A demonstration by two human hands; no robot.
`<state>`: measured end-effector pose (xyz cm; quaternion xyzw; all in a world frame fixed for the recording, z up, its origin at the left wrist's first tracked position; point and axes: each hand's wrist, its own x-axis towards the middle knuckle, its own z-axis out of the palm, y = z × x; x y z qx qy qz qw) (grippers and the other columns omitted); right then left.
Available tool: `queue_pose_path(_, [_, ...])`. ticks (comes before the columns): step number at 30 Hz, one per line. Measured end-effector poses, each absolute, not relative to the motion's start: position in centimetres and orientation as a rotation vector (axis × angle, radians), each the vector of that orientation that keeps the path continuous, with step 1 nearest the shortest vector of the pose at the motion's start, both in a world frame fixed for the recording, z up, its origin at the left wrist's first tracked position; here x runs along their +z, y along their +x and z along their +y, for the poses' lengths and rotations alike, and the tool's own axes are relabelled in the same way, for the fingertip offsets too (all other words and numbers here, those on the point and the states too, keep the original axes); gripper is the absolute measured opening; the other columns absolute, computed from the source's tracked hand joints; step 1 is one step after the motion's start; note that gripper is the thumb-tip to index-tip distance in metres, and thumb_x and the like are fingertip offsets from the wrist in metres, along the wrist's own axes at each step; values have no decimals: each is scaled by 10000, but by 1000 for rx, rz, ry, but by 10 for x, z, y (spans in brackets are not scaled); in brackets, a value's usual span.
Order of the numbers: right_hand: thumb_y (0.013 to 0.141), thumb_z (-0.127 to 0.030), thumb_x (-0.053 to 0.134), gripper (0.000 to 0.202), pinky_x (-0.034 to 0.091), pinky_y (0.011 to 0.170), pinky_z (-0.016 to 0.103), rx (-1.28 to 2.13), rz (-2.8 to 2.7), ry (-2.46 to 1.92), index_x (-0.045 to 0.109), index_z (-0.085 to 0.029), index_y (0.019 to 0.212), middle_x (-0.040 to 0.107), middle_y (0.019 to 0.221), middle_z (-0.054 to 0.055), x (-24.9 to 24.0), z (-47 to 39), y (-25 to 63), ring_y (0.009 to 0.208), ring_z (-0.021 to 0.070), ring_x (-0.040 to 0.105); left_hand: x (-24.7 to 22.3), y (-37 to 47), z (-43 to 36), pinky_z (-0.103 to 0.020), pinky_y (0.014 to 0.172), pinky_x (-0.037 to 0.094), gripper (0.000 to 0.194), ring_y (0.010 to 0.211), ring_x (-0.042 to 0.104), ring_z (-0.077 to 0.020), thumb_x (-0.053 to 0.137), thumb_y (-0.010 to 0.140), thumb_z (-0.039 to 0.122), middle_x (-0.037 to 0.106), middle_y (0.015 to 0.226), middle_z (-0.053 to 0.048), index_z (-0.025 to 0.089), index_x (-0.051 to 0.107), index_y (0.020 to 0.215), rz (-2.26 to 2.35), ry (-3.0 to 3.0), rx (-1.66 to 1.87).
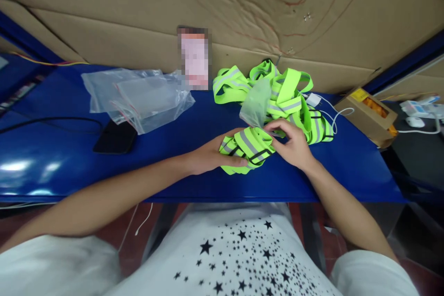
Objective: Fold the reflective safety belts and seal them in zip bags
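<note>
A folded bundle of neon yellow-green strap (248,148) with grey reflective stripes and black edging lies in my left hand (217,152), whose thumb presses over its front. My right hand (291,143) is closed at the bundle's upper right side, its fingertips bent in by a small clear plastic bag (256,101). Whether those fingertips grip the bag or the strap cannot be made out. Behind my hands, a loose heap of the same neon strap (287,97) lies on the blue table (194,185).
Several clear zip bags (145,97) lie at the left, partly over a black flat object (116,138). A blurred-out item (194,58) leans on the cardboard wall. At the right are a cardboard box (369,113) and a white cable (335,120).
</note>
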<state>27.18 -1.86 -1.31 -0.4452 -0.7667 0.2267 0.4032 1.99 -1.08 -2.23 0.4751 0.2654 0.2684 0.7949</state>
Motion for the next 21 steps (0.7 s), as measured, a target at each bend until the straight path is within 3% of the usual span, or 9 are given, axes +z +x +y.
queue_pose_path(7, [971,-354,660,133,566,872,338,714,-1932,-1078,747,-274,1032,778,1009,31,-16,-17,272,945,203,727,-18,19,-14,-352,952,524,778,1105,663,-221,930,648,217,696,1189,-48,219,547,1325,610,1087,546])
queue_pose_path(15, [997,-290,614,155,542,846,364,232,-2096,-1026,757,-229,998,787,923,48,-24,-16,271,865,213,731,-19,21,-14,-366,939,525,782,1090,644,-221,924,659,227,680,1122,-20,242,518,1328,688,1106,585])
queue_pose_path(21, [964,-278,678,93,571,722,292,305,-1845,-1119,757,-229,956,786,885,14,-20,-21,267,782,168,729,-20,24,-11,-379,994,514,724,1134,653,-241,936,654,226,699,1195,-46,218,590,1289,672,1047,616])
